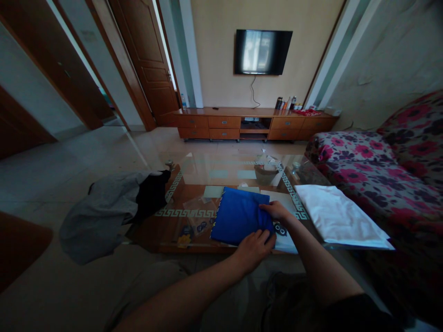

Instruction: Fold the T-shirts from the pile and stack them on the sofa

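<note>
A folded blue cloth (238,214) with a patterned left edge lies on the glass coffee table (194,168). My left hand (254,249) is at its lower right corner, fingers curled on the fabric. Higher up, my right hand (275,210) pinches the cloth's right edge, where the fabric wrinkles. To the right, a folded white cloth (341,214) rests on the table and reaches its front edge. A grey garment (100,210) and a black one (152,196) hang over the table's left side.
Papers and small items show through the glass, along with a bin (266,174). A flowered sofa (367,157) stands at the right. Beyond the table are a long wooden cabinet (224,123) with bottles on top and a wall television (263,52).
</note>
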Available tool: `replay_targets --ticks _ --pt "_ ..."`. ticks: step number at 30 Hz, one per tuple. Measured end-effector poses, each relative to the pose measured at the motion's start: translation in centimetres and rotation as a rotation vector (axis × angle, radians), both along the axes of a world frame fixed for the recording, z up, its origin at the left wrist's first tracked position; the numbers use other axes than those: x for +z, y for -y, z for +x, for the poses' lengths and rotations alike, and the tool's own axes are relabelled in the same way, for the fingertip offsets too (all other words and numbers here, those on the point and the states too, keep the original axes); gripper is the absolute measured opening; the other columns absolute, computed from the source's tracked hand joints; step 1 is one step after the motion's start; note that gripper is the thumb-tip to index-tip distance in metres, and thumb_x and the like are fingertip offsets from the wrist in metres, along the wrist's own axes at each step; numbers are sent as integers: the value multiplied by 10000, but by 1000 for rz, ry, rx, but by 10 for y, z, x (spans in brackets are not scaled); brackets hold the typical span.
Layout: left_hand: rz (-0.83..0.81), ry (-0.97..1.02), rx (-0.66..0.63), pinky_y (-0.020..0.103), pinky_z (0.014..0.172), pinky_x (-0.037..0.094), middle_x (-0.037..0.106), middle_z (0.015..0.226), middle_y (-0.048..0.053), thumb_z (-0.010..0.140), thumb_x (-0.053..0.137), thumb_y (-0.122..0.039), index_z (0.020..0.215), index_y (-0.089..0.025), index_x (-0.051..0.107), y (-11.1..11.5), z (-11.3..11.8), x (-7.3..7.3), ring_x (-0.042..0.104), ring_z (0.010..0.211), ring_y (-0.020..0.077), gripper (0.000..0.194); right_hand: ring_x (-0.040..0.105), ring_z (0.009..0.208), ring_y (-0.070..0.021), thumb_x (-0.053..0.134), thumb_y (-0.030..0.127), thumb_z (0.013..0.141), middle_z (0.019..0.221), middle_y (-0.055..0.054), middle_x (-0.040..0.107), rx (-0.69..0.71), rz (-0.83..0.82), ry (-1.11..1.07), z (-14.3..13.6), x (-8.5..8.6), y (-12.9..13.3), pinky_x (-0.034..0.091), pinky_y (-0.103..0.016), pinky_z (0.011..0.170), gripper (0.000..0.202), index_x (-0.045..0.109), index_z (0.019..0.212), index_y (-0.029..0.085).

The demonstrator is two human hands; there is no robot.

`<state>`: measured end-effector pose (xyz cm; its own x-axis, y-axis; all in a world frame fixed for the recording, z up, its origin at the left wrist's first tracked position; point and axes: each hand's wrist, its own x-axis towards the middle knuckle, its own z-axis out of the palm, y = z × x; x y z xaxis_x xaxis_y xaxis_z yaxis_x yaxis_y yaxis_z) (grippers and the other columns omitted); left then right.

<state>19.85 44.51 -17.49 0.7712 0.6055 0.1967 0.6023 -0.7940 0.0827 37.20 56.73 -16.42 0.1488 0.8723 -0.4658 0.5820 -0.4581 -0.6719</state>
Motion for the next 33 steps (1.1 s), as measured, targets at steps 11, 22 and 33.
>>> replay_targets --ticks 11,22,33 --pt "-54 18 39 322 793 542 551 1098 80 1003 481 -190 1109 -195 583 -7 -2 2 550 1013 229 148 650 508 -236 681 529 883 565 -129 650 45 -154 172 10 13 5 476 -283 452 481 691 901 49" --pt "-131 141 63 340 871 558 559 1195 93 1006 434 -170 1272 -188 529 -3 -2 11 571 1083 226 283 586 481 -134 620 466 946 612 -53 671 128 -53 72 -4 26 19 425 -209 455 365 704 913 113" --pt "-211 -78 -469 363 739 560 705 981 69 957 558 -340 1014 -193 658 27 -13 14 699 885 236 187 722 1002 -336 713 450 855 910 -214 759 25 33 304 0 14 12 544 -311 740 392 744 971 77"
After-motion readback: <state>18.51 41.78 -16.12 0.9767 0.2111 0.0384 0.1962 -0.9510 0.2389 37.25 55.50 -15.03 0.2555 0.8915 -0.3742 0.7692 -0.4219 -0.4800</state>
